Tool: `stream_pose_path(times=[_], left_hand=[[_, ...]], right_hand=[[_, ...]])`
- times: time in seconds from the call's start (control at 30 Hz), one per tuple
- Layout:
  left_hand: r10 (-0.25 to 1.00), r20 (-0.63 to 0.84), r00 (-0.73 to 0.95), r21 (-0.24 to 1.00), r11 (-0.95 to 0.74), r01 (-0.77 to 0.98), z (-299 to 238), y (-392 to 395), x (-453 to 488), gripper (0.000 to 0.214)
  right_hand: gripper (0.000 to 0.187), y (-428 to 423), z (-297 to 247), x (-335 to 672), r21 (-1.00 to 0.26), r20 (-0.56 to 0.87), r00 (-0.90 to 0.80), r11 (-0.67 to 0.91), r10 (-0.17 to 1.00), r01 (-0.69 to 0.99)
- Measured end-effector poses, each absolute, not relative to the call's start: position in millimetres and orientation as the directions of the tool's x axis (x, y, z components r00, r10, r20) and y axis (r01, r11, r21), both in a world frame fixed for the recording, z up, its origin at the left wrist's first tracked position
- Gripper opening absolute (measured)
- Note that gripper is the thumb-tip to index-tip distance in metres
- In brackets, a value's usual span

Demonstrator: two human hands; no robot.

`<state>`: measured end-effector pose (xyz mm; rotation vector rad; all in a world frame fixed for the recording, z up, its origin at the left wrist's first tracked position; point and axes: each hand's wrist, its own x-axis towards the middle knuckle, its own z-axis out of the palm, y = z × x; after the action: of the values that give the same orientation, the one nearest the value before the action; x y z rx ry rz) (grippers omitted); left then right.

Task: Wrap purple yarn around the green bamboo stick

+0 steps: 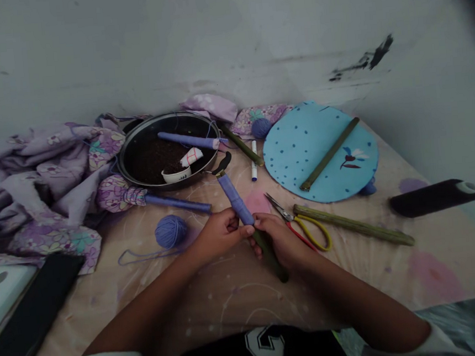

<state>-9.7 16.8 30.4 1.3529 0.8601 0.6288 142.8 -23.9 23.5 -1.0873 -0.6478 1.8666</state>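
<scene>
A green stick, its upper part wrapped in purple yarn, slants between my hands over the table. My left hand grips it at the wrapped part, thumb pressed against the yarn. On the other side my right hand is closed round it near the lower edge of the wrapping. A ball of purple yarn lies left of my left hand, with a loose strand running toward my wrist. Just right of my right hand rest scissors with yellow and red handles, beside long-nosed metal tips.
Behind stands a black pan holding dark soil, a small white bowl and a wrapped stick. A blue round board carries a bare stick. Another stick, a marker, floral cloth and a black phone lie around.
</scene>
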Motion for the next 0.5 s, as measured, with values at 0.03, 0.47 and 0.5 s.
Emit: stream_pose_path(times=[0.03,0.47,0.5], left_hand=[[0.789,-0.156,0.595,0.987,0.155,0.053,30.8,16.1,-9.7,0.029],[0.776,-0.214,0.593,0.958,0.286,-0.028,32.1,18.4,-8.0,0.029],[0.79,-0.221,0.572,0.964,0.266,0.005,31.8,18.7,-8.2,0.03]], right_hand=[[0.014,-24.3,23.9,143.1,-0.738,-0.431,-0.276,-0.512,0.859,-0.439],[0.015,-21.0,24.3,144.5,-0.656,-0.454,-0.304,-0.545,0.838,-0.522],[0.014,-21.3,24.7,144.1,-0.664,-0.454,-0.295,-0.541,0.84,-0.517]])
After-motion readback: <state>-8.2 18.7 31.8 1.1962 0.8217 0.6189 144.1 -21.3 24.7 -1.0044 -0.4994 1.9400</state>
